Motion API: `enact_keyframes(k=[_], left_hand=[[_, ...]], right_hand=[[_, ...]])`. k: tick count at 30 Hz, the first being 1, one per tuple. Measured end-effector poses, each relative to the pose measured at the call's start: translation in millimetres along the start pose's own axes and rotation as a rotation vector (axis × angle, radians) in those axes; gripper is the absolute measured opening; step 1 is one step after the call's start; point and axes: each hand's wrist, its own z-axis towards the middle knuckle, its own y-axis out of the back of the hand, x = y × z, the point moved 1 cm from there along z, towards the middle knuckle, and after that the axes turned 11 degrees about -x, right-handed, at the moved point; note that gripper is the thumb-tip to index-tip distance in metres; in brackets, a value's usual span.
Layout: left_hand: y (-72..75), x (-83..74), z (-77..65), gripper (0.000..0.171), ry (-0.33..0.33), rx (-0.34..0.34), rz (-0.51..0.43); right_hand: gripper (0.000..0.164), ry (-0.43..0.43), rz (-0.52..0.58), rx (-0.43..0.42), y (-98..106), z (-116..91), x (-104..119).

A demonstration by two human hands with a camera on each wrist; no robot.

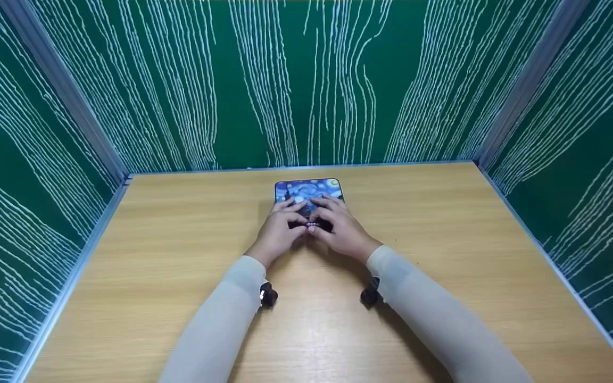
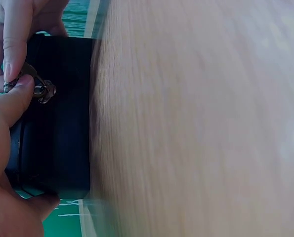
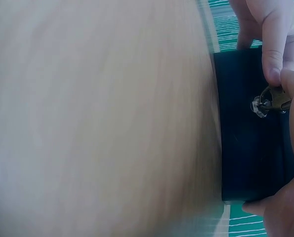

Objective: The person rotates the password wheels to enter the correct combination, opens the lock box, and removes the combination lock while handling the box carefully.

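Note:
A small dark box (image 1: 307, 189) with a blue swirling night-sky picture on its lid stands toward the back of the table. My left hand (image 1: 279, 231) and right hand (image 1: 345, 231) come at it from either side, some fingers lying over the lid. At the front face, thumbs and forefingers of both hands meet around a small bronze-coloured padlock (image 3: 281, 100). Its curved shackle passes through a silver loop (image 3: 258, 106) on the box's dark front (image 2: 58, 143). In both wrist views the fingertips partly cover the padlock.
The box stands on a light wood table (image 1: 179, 239). Green panels (image 1: 253, 80) with white wavy lines rise behind and at both sides, framed by grey posts (image 1: 530, 80). Each sleeved wrist carries a small black camera (image 1: 268, 295).

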Motion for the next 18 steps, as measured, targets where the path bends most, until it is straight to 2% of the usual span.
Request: enact_keyframes(k=[6, 18], left_hand=[[-0.4, 0.3, 0.0, 0.014, 0.005, 0.001, 0.003], [-0.6, 0.8, 0.5, 0.014, 0.023, 0.006, 0.006]], right_hand=[[0.025, 0.019, 0.001, -0.006, 0.3, -0.1, -0.1], [0.02, 0.012, 0.003, -0.015, -2.1, 0.8, -2.6]])
